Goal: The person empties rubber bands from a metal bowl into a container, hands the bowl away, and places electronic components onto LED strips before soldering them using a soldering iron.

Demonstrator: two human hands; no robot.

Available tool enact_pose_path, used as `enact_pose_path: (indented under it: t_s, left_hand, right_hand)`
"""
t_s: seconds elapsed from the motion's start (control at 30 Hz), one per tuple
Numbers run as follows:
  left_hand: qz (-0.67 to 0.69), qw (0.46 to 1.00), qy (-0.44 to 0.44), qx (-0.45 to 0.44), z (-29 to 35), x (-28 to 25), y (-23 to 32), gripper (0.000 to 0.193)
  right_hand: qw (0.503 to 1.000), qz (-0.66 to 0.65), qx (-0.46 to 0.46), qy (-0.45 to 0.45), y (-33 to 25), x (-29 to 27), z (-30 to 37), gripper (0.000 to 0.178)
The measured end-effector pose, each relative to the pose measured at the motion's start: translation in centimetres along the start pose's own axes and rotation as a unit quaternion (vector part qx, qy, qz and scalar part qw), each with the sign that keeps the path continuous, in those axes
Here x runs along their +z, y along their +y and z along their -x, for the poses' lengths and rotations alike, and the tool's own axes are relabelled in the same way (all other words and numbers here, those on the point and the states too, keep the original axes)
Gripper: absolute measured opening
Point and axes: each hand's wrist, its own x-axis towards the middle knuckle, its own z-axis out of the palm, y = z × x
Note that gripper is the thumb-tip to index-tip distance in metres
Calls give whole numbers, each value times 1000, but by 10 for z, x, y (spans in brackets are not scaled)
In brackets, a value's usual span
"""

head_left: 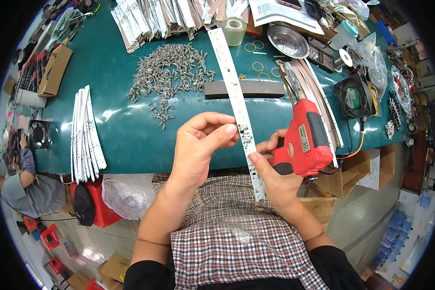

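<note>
A long, narrow white LED circuit board [230, 72] stands tilted in front of me, with small chips along its lower half. My right hand [273, 176] pinches its right edge between thumb and fingers. A red and black soldering gun [304, 140] is also at this hand, its handle by the fingers and its metal tip pointing away; how firmly it is gripped is hidden. My left hand [200, 140] is closed, thumb against curled fingers, right at the board's left edge. Anything between those fingertips is too small to make out. Behind the board lies a dark grey bar [261, 89].
Loose screws [166, 72] are heaped on the green table [116, 140]. White strips [87, 140] lie at left, more strips [154, 19] at the back. A tape roll [233, 31], metal dish [288, 41], rubber bands [257, 66] and black fan [354, 95] stand around. Another person [29, 188] sits far left.
</note>
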Motion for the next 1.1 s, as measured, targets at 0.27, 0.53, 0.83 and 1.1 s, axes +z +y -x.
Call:
enact_pose_path:
  t_s: [0.27,0.53,0.83,1.1]
  left_hand:
    - [-22,1000,12,3,6,-3,-9,24]
    - [-100,993,47,47,8,3,-20,18]
    - [-139,983,79,90,7,3,-32,13]
    - [-130,989,56,34,0,-2,-42,13]
  right_hand:
    - [1000,-3,-23,-4,13,-5,8,58]
    - [987,134,-75,-54,23,-13,14,53]
    - [931,291,-205,-83,33,-14,17,50]
    - [956,248,-154,15,42,-8,23,48]
